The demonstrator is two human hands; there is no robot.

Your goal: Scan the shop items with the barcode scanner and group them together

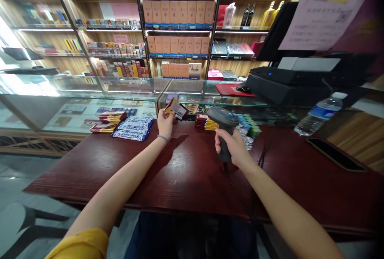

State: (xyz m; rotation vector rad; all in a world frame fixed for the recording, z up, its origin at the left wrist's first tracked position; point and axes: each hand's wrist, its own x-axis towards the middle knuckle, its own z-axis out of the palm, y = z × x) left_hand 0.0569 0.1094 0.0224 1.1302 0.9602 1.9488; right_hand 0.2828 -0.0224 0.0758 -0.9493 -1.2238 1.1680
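My left hand pinches a small red and yellow snack packet, its printed back turned up, above the far edge of the dark red table. A black barcode scanner is gripped in my right hand, its head pointing left. Behind the scanner sits a stack of red and yellow packets, partly covered by it. Left of my left hand lie blue and white wrapped packets beside another pile of red and yellow packets. Small green and clear-topped containers stand to the scanner's right.
A water bottle and a dark phone are on the right. Behind the table runs a glass display counter. A black machine stands at the back right, near a mouse on a red mat. A cable hangs below the scanner.
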